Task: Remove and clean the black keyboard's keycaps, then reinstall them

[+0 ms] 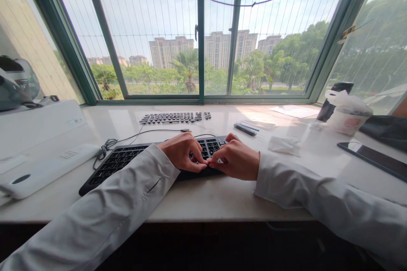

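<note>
A black keyboard [117,164] lies slanted on the white counter, and many of its key positions look bare, without caps. Over its right part my left hand [184,152] and my right hand [238,159] meet, thumbs and forefingers pinched together tip to tip. Whatever is between the fingertips is too small and hidden to make out. Both hands cover some of the keyboard's keys. Behind it, loose black keycaps [171,117] are laid out in rows like a keyboard layout.
The keyboard's cable [110,144] is coiled at the back left. A white appliance [47,148] stands left. To the right are thin dark tools [244,129], a crumpled clear bag [284,145], a phone-like dark slab [375,159] and a bagged cup [348,116]. The counter's front edge [222,220] is close.
</note>
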`<action>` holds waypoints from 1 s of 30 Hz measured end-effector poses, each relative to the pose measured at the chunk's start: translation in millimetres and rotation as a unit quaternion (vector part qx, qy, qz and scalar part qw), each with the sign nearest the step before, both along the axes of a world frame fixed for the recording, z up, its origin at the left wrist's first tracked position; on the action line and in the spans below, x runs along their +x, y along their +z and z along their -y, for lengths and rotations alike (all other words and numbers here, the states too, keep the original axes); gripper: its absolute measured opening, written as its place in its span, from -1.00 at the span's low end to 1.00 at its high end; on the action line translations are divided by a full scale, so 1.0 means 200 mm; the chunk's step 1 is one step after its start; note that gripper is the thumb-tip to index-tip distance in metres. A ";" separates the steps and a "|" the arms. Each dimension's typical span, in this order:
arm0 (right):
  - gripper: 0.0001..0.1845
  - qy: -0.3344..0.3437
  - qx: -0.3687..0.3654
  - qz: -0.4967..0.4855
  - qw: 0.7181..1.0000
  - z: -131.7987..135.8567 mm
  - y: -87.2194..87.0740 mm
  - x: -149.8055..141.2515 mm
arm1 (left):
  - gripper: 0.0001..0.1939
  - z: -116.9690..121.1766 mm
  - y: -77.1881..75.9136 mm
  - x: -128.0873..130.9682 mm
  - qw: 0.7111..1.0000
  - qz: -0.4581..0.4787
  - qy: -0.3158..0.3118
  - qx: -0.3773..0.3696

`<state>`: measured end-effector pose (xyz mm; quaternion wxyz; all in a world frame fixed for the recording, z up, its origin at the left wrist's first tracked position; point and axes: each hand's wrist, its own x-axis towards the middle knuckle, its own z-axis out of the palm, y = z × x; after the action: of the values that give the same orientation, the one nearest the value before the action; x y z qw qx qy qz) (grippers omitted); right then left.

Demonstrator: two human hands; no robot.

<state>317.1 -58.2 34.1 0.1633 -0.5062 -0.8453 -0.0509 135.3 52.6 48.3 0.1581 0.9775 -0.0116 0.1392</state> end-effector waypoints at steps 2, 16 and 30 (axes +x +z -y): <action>-0.68 0.039 0.009 0.043 0.998 0.01 0.01 0.01 | -0.80 0.01 0.00 -0.01 1.000 -0.002 0.003 0.006; -0.66 0.085 0.031 0.036 0.995 0.01 -0.02 0.04 | -0.77 -0.01 -0.04 -0.01 0.999 0.026 0.006 0.025; -0.62 -0.179 0.110 -0.031 0.977 -0.23 0.00 0.29 | -0.67 -0.12 -0.09 -0.02 0.916 0.094 0.367 0.134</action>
<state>375.6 -11.9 34.2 0.2324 -0.6294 -0.7250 -0.1557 131.6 76.8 31.0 -0.0381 0.9074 0.3145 0.2761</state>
